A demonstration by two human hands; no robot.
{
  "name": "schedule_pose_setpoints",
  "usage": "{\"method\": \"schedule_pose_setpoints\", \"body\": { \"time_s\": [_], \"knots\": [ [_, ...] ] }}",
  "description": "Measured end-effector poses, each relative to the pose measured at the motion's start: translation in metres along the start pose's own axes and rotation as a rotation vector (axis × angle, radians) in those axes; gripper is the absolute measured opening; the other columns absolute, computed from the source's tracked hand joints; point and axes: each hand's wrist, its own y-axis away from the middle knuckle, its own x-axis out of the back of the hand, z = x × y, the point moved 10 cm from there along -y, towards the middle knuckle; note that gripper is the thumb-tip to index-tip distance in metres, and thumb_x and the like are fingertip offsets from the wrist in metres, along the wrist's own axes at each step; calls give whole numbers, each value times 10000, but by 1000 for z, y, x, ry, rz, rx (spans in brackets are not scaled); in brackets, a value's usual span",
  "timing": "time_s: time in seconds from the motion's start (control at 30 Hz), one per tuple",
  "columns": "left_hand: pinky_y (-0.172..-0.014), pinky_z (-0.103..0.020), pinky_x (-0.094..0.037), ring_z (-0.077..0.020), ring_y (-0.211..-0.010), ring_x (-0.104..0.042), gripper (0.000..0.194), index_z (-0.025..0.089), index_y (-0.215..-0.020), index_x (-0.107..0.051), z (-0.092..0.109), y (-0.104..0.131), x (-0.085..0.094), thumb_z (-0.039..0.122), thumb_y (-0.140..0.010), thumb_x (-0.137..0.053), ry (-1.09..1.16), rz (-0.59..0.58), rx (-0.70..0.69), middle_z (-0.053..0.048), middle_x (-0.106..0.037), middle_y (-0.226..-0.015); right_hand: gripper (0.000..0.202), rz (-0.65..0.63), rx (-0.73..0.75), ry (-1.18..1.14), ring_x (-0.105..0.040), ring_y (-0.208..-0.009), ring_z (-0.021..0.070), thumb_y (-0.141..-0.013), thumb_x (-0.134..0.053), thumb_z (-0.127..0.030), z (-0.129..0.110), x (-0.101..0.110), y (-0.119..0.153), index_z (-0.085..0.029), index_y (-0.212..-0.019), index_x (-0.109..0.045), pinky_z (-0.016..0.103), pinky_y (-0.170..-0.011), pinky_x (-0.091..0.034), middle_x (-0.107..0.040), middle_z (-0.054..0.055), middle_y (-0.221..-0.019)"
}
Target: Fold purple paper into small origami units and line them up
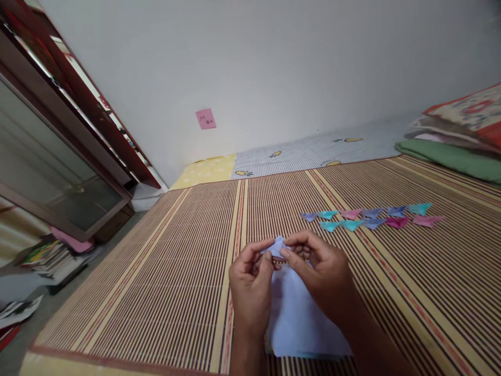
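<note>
A small folded piece of pale lavender paper (278, 246) is held up between my two hands. My left hand (254, 277) pinches its left side between thumb and fingers. On the right side, my right hand (319, 266) grips it the same way, the thumb lying across its front. Below the hands lies a stack of pale lavender paper sheets (305, 318), partly covered by my right wrist. Beyond my right hand, two rows of small folded paper boats (350, 225) stand in blue, turquoise, pink and magenta.
A striped bamboo mat (176, 271) covers the bed. Green folded cloth (450, 156) and a floral pillow (475, 112) are stacked at the right. A pink note (205, 119) is stuck to the wall. Books (49, 258) lie at the left beside a glass-panelled door (50, 156).
</note>
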Motion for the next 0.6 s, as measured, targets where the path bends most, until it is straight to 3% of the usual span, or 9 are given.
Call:
{"method": "schedule_pose_setpoints", "body": {
  "time_s": [0.17, 0.43, 0.6],
  "knots": [
    [-676, -225, -557, -129, -687, -673, 142, 185, -1009, -772, 2, 0, 0, 238, -911, -683, -20, -11, -10, -18, -730, -769, 126, -7, 105, -14, -648, -809, 179, -910, -655, -193, -13, 2, -2, -223, -787, -645, 300, -717, -503, -670, 21, -852],
    [-665, -235, -548, -133, -676, -658, 146, 188, -995, -777, 5, 0, -2, 247, -909, -675, -63, -36, -28, -14, -709, -748, 128, 11, 67, -7, -643, -752, 163, -917, -658, -211, -8, 3, -1, -210, -790, -640, 297, -694, -497, -674, 7, -811],
    [-684, -235, -553, -137, -707, -677, 114, 196, -953, -778, -3, 0, -2, 244, -852, -755, -41, -14, 30, -17, -730, -790, 125, 9, 34, -13, -645, -746, 166, -904, -664, -218, -3, 3, -1, -204, -782, -640, 308, -695, -501, -677, 7, -796]
  ]
}}
